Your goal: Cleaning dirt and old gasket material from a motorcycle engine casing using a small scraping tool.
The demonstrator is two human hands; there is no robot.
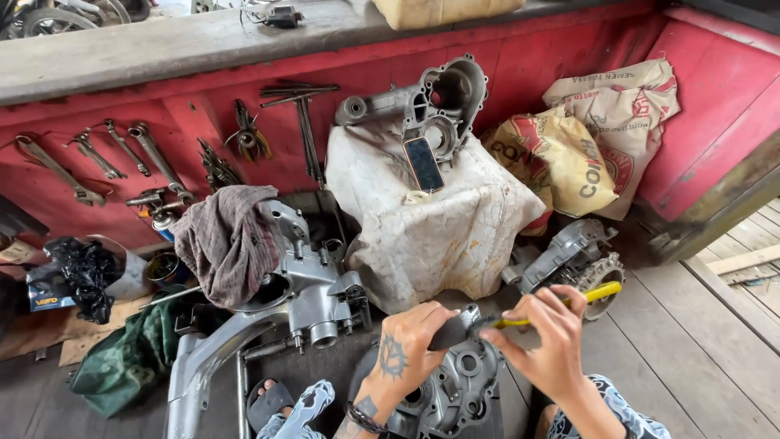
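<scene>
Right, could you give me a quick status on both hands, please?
Left hand grips dark tool handle. Right hand holds yellow-handled tool. Both over grey engine casing. Nothing in between.

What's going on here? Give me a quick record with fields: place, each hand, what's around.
place: wooden floor beside a red wall hung with wrenches
left hand: rests on a grey engine casing, fingers around a dark tool end
right hand: grip closed on a yellow-handled tool
nearby: phone on a white covered block, rag over an engine part, printed sacks
</scene>
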